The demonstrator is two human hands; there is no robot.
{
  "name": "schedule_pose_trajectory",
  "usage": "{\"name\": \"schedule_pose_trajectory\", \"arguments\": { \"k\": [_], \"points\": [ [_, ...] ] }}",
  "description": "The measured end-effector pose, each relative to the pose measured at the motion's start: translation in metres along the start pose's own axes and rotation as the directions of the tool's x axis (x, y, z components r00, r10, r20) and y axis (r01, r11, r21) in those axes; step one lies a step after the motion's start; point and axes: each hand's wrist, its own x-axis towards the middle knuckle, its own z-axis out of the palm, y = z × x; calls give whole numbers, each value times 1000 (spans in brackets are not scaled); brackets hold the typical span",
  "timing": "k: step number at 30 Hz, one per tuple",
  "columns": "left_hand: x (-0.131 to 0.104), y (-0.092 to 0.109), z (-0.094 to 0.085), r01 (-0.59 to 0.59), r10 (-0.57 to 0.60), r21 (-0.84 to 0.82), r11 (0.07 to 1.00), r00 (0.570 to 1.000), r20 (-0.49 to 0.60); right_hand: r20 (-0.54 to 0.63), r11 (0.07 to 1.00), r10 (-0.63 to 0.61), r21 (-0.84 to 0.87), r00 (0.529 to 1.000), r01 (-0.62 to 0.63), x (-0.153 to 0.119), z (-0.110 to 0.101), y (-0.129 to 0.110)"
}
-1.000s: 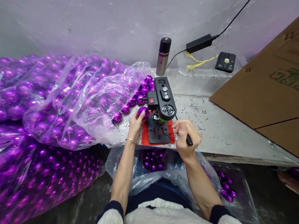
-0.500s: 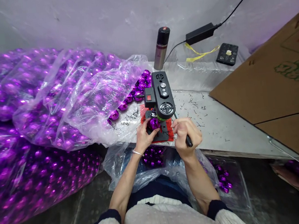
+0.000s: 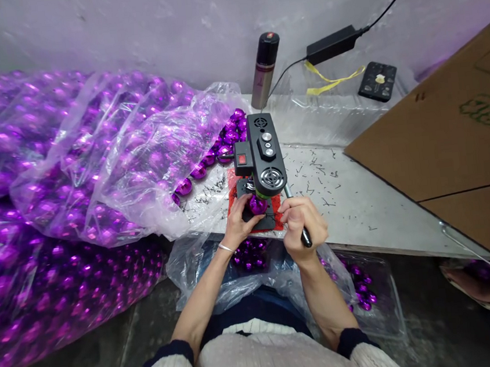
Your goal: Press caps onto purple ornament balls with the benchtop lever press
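A purple shiny ball [image 3: 258, 204] sits under the front end of a black machine [image 3: 267, 153], over its dark base plate on a red mat [image 3: 278, 218]. My left hand [image 3: 239, 222] grips the ball from the left, thumb and fingers around it. To the right of the machine, my right hand [image 3: 305, 222] is closed round a lever handle [image 3: 305, 237], whose black end sticks out below the fist. More purple balls [image 3: 199, 171] lie on the table left of the machine, by the mouth of a clear bag.
Big clear bags of purple balls [image 3: 62, 150] fill the left. Behind the machine stand a spray can [image 3: 265, 70], a power adapter [image 3: 332, 45] and a black box [image 3: 377, 81]. A cardboard box [image 3: 451, 144] leans at right. Dark bits litter the white table [image 3: 354, 219].
The ball in my left hand has shifted slightly right, under the machine's head. My right hand has moved a little left with the lever handle. The whole view has shifted slightly.
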Motion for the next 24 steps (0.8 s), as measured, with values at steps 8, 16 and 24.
{"name": "schedule_pose_trajectory", "arguments": {
  "k": [8,16,24],
  "points": [
    [-1,-1,1,1,-1,-13,1000,1000,-19,-81,991,-131,-16,988,130,-35,15,32],
    [0,0,0,23,-24,-53,998,1000,-6,-157,991,-119,35,980,126,-45,25,43],
    [0,-6,4,20,-21,-43,999,999,-28,-182,991,-107,55,977,119,-50,32,46]
  ]
}}
